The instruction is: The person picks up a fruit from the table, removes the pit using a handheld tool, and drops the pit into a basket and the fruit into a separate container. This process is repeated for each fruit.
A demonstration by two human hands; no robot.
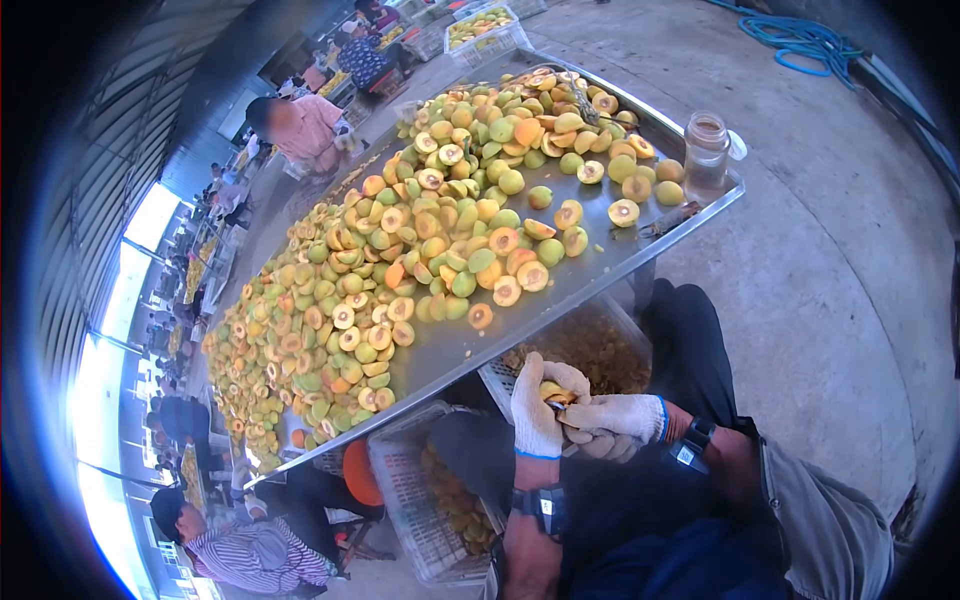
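Observation:
My left hand [540,405], in a white knit glove, is closed around an apricot half [556,392] above my lap. Against that fruit, my gloved right hand [608,422] is shut with its fingers pressed together. A small shiny tip [558,405] shows by the right fingertips; it looks like a small metal tool, mostly hidden by the glove. Beyond both hands, halved apricots [430,230] in green, yellow and orange are heaped on a metal table [640,245]. Several of the halves lie cut side up, some with brown centres.
A crate [640,345] of brownish pieces stands below the table edge, just past my hands. Left of my knee is another crate [395,470] with fruit. A clear jar [706,155] stands at the table's right corner. Other people sit along the left, and a blue hose [800,45] lies coiled.

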